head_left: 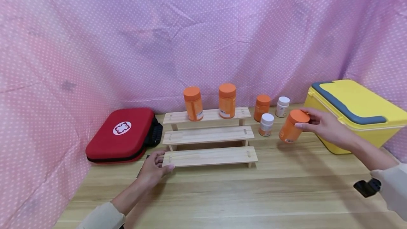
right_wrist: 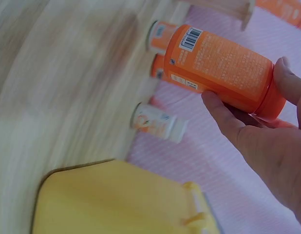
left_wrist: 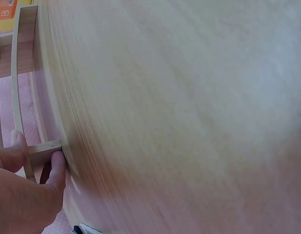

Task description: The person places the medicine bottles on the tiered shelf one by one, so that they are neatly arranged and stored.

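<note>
My right hand [head_left: 329, 130] grips an orange pill bottle [head_left: 290, 129] around its orange cap. The bottle is slightly tilted and looks lifted off the table; its barcode and printed label show in the right wrist view. With my left hand [head_left: 152, 169] I pinch the left end of the lowest step of a three-step wooden display rack [head_left: 210, 157]. The left wrist view shows the thumb on the board and a finger against its short leg [left_wrist: 46, 148]. Two more orange bottles, one left [head_left: 194, 106] and one right [head_left: 227, 102], stand on the top step.
Right of the rack stand another orange bottle [head_left: 262, 107] and two small white-capped bottles, one nearer [head_left: 266, 125] and one farther [head_left: 282, 106]. A yellow box [head_left: 359, 105] with a grey handle is at the right, a red first-aid case [head_left: 119, 137] at the left. Pink dotted cloth [head_left: 203, 38] hangs behind.
</note>
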### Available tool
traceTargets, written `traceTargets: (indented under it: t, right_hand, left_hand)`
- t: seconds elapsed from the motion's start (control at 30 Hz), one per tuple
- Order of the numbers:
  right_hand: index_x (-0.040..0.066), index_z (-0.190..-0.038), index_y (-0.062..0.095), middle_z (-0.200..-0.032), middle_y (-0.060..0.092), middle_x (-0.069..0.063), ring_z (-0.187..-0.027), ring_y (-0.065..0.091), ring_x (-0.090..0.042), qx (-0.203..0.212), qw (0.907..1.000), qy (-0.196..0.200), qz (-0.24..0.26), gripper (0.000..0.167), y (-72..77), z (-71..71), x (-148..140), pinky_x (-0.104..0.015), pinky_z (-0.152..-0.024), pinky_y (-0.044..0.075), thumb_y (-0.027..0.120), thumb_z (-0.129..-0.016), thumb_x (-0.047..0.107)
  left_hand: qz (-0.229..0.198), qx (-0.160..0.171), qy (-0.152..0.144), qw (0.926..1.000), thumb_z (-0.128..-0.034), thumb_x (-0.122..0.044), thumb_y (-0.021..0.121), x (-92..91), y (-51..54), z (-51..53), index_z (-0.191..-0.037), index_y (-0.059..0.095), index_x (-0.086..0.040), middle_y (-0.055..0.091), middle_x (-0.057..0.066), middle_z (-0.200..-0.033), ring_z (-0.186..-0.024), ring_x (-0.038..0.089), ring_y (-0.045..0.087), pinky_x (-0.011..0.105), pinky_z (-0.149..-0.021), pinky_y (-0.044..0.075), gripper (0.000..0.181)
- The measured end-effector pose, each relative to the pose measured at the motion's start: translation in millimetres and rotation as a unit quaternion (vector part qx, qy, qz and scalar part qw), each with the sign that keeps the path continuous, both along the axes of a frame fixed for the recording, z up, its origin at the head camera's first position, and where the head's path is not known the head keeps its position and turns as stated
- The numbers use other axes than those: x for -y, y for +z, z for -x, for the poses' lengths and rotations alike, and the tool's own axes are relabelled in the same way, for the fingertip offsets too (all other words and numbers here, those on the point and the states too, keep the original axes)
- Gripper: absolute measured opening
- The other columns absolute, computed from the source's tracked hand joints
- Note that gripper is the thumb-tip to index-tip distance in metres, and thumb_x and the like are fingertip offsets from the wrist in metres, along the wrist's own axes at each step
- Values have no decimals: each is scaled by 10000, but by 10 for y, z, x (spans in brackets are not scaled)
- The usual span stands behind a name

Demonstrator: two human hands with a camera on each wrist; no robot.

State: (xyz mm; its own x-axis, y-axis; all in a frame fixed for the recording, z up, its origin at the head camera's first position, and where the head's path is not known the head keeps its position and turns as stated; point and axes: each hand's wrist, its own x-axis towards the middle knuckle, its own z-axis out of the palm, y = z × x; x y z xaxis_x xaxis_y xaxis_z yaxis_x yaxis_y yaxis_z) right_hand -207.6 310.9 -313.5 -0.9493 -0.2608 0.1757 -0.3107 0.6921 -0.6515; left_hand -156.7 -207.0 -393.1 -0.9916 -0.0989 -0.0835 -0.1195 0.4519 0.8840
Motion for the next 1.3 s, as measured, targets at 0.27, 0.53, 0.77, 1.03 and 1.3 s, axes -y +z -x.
traceTargets:
  t: [0.27, 0.53, 0.77, 1.03, 1.3]
  right_hand:
    - [106, -1333, 526, -1136, 651, -111, -927, 620, -20, -75, 9994, 261, 213, 473, 194, -140, 239, -206, -742, 515, 683, -908, 240]
    - [128, -1394, 485, -1212, 628, -95, -998, 607, -74, 319, 9984, 373, 284, 577, 473, -258, 625, -212, -800, 499, 688, -895, 335]
    - [137, -1360, 516, -1192, 631, -64, -1028, 594, -184, 346, 9916, 1078, 624, 524, 614, -260, 1081, -251, -837, 495, 696, -894, 293]
    - [133, -1317, 553, -1161, 632, -31, -1009, 584, -187, 229, 9788, 1830, 896, 456, 654, -92, 1619, -362, -889, 474, 703, -892, 203]
    - [97, -1228, 593, -1036, 626, -34, -909, 559, -179, 90, 9668, 2267, 1180, 368, 614, 97, 2178, -344, -820, 469, 708, -880, 132]
  left_hand:
    - [-14, 41, 12, 10000, -815, 7, 738, 2, -5, -3, -1313, 431, 52, 627, 218, -1127, -963, 239, 600, 212, -677, 482, 587]
    - [-91, -70, -11, 9999, -800, 26, 743, -6, -16, -3, -1301, 431, 63, 633, 218, -1106, -918, 200, 608, 213, -672, 492, 592]
    - [6, 94, 35, 9999, -807, 9, 745, -5, 2, 3, -1312, 432, 45, 630, 213, -1118, -948, 230, 601, 217, -680, 486, 595]
    - [-32, 46, -32, 10000, -802, 15, 748, -12, 19, -3, -1312, 420, 68, 624, 235, -1116, -942, 235, 606, 224, -675, 492, 608]
    - [50, 159, 23, 9999, -815, 1, 741, -18, 32, -1, -1321, 422, 50, 623, 227, -1130, -961, 243, 602, 243, -699, 495, 601]
